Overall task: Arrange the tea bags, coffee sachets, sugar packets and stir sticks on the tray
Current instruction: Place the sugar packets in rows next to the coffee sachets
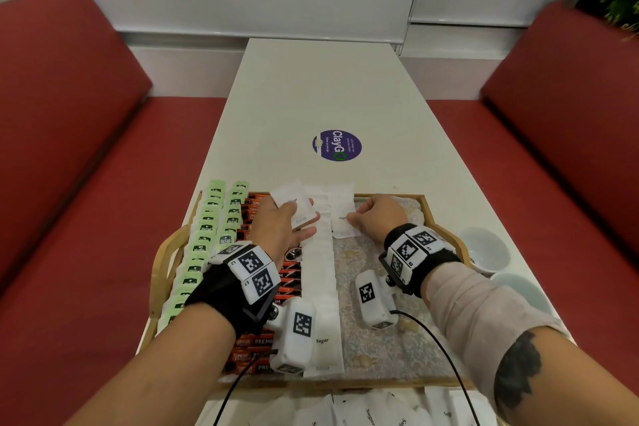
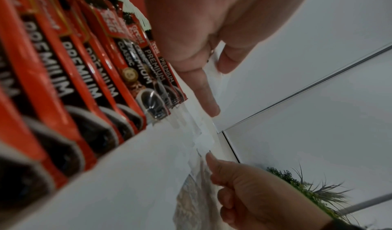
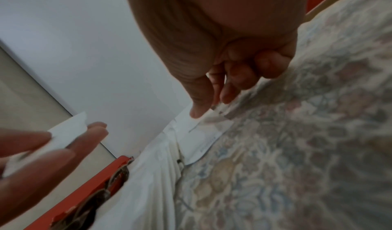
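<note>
The wooden tray (image 1: 439, 214) sits at the near end of the white surface (image 1: 311, 97), its floral-lined right half bare. At 9 o'clock run two rows of green tea bags (image 1: 207, 235), then red "PREMIUM" coffee sachets (image 1: 287, 282), then white "Sugar" packets (image 1: 320, 273). The left hand (image 1: 280, 228) holds one packet (image 1: 294, 206) in its grip; the right hand (image 1: 378, 214) pinches another (image 1: 342, 218). Two pale bowls (image 1: 484, 247) stand at 3 o'clock, beside a "ClayGO" sticker (image 1: 337, 145).

Green tea bags (image 1: 207, 239), red-black coffee sachets (image 1: 287, 282), white sugar packets (image 1: 320, 287), floral tray (image 1: 383, 349) lining.
</note>
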`<state>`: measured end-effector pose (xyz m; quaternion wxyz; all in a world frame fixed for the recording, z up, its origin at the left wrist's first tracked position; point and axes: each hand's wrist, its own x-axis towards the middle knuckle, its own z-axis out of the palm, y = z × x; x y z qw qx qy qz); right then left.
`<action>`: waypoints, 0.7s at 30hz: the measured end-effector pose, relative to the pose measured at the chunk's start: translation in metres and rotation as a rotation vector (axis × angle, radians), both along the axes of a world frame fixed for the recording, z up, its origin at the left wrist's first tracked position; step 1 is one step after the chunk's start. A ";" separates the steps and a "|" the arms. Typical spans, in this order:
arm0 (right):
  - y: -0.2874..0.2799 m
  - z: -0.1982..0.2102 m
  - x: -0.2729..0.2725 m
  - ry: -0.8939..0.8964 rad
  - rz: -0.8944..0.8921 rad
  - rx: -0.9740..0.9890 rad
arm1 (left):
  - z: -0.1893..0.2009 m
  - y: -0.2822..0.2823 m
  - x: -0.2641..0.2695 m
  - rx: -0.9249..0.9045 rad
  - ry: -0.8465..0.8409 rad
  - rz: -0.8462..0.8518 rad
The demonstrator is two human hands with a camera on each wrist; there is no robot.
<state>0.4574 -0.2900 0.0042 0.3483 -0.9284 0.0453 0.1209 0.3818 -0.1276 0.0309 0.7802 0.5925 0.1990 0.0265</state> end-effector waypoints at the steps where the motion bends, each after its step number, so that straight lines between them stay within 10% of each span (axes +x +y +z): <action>1: 0.001 0.001 0.000 -0.043 -0.015 0.037 | -0.001 0.000 0.001 0.021 0.003 0.010; 9: 0.014 0.037 -0.020 -0.124 0.234 0.418 | -0.005 0.001 0.006 0.313 -0.014 0.020; 21: -0.002 0.027 -0.013 -0.119 0.120 0.305 | -0.002 -0.002 0.002 0.329 -0.044 0.004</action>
